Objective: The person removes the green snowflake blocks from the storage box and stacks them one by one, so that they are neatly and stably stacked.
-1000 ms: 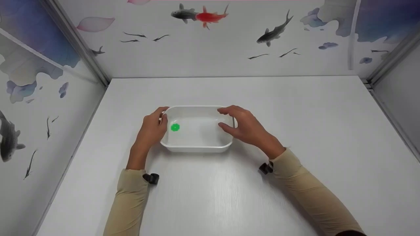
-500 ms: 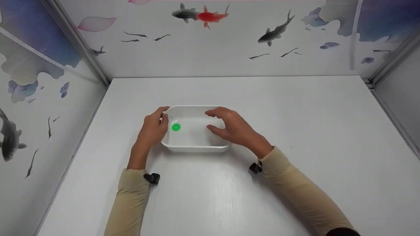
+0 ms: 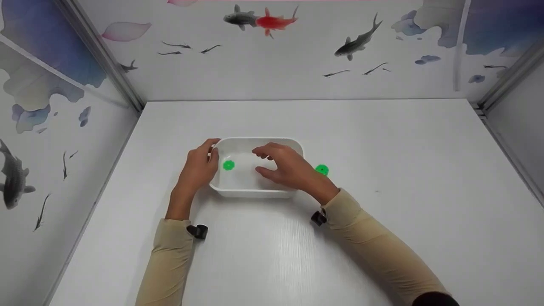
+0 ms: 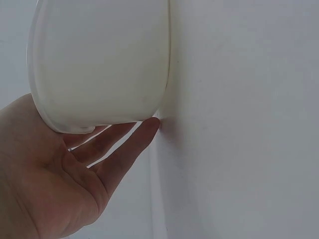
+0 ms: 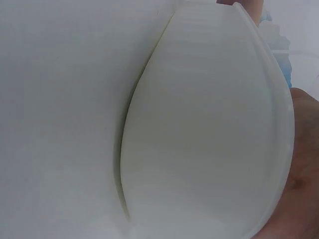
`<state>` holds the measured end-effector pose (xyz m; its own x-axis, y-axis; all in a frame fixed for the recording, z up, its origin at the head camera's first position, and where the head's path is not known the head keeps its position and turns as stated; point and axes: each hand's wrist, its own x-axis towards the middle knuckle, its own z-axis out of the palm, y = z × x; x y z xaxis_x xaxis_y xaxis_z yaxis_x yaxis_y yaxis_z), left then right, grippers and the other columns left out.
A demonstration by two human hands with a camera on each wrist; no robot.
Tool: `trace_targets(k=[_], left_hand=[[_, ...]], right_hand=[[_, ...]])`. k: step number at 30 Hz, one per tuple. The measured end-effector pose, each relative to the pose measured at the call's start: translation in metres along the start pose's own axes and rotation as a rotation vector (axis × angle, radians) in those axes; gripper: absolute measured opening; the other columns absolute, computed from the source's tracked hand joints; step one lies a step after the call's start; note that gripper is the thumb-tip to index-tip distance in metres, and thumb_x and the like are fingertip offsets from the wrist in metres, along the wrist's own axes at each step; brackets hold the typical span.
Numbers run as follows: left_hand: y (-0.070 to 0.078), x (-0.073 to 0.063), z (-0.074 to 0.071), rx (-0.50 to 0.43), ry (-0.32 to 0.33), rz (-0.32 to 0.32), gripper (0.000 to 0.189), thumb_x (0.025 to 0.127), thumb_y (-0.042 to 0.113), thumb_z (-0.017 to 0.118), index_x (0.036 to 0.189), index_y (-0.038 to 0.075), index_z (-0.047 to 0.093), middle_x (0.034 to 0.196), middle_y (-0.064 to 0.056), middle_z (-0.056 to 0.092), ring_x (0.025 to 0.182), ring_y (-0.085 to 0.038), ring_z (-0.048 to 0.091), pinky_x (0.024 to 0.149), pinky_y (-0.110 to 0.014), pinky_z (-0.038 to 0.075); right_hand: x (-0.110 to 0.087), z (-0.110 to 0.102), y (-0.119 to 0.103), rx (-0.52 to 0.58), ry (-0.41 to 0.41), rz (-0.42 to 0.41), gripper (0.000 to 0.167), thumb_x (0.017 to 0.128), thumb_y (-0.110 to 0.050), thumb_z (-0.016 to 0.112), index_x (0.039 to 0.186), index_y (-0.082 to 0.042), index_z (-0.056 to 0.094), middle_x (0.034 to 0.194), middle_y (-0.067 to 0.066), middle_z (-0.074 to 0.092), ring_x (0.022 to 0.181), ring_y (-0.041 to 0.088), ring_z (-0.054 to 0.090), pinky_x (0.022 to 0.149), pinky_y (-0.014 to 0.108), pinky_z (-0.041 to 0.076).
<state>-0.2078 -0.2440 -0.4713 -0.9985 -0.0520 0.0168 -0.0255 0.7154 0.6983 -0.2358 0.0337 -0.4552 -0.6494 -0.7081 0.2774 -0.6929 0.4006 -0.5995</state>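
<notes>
A white rectangular plastic tray [image 3: 257,194] stands on the white table. My left hand [image 3: 198,168] grips its left end, thumb by the rim; in the left wrist view the fingers [image 4: 127,152] lie against the outer wall. Over the tray's right half is my right hand [image 3: 287,165], thumb and fingers apart, with nothing seen between them. Inside the tray, at the left, lies a small green flower-shaped piece [image 3: 228,165]. A similar green piece [image 3: 322,170] with tiny holes lies on the table just right of the tray, partly covered by the right wrist.
The white tabletop [image 3: 395,140] extends on every side of the tray. Panels printed with fish, such as the back wall [image 3: 297,63], enclose the table at the back and left. A small black camera [image 3: 318,218] sits at the right cuff.
My right hand has moved left, from the tray's right rim to over its inside. The green piece right of the tray has come into view from behind that hand. My left hand stays put.
</notes>
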Motion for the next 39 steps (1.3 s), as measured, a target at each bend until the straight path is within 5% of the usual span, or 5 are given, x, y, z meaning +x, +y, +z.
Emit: trace_targets(k=[12, 30, 39], left_hand=[[0.001, 0.001, 0.002, 0.008, 0.001, -0.028, 0.044, 0.117, 0.026, 0.045, 0.159, 0.017, 0.052, 0.145, -0.014, 0.068, 0.129, -0.03, 0.068, 0.111, -0.052, 0.056], [-0.003, 0.0, 0.0, 0.018, 0.005, 0.023, 0.042, 0.116, 0.025, 0.046, 0.155, 0.013, 0.055, 0.143, -0.016, 0.07, 0.125, -0.031, 0.071, 0.107, -0.053, 0.058], [0.0, 0.001, -0.001, 0.013, -0.009, 0.009, 0.042, 0.116, 0.024, 0.046, 0.156, 0.014, 0.054, 0.145, -0.016, 0.069, 0.121, -0.03, 0.071, 0.106, -0.052, 0.058]], right_hand=[[0.022, 0.016, -0.013, -0.045, -0.082, 0.03, 0.043, 0.103, -0.019, 0.076, 0.141, -0.002, 0.068, 0.131, 0.017, 0.074, 0.12, 0.035, 0.071, 0.106, 0.047, 0.059], [0.051, 0.034, -0.026, -0.088, -0.189, 0.025, 0.041, 0.1, -0.014, 0.077, 0.137, 0.003, 0.07, 0.132, 0.019, 0.075, 0.124, 0.03, 0.07, 0.11, 0.045, 0.057], [0.06, 0.04, -0.024, -0.131, -0.29, 0.126, 0.05, 0.097, -0.017, 0.081, 0.143, -0.001, 0.067, 0.138, 0.014, 0.071, 0.122, 0.026, 0.067, 0.108, 0.041, 0.056]])
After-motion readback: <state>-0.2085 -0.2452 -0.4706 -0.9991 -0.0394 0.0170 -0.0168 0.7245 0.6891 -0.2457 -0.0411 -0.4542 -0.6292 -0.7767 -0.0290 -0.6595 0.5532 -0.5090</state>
